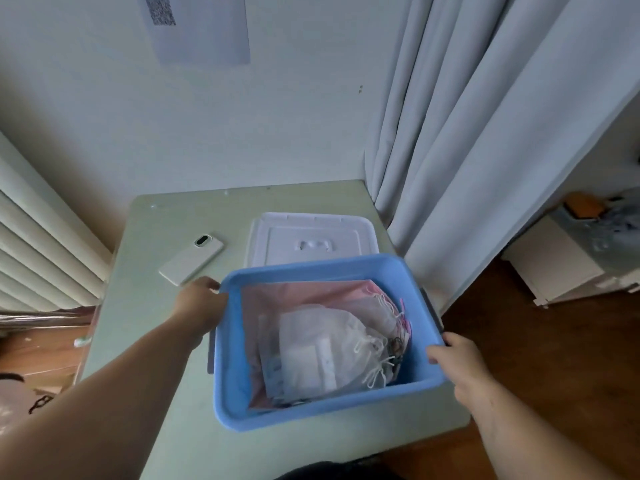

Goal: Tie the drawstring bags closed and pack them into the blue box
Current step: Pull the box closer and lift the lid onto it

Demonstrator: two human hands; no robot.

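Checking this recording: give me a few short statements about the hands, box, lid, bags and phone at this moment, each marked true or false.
1. The left hand and the right hand each have a grip on the rim of the blue box. True.
2. The white lid is fitted on the box. False: it lies on the table behind the open box.
3. Drawstring bags lie inside the box. True.
4. The phone is packed in the box. False: it lies on the table, left of the lid.
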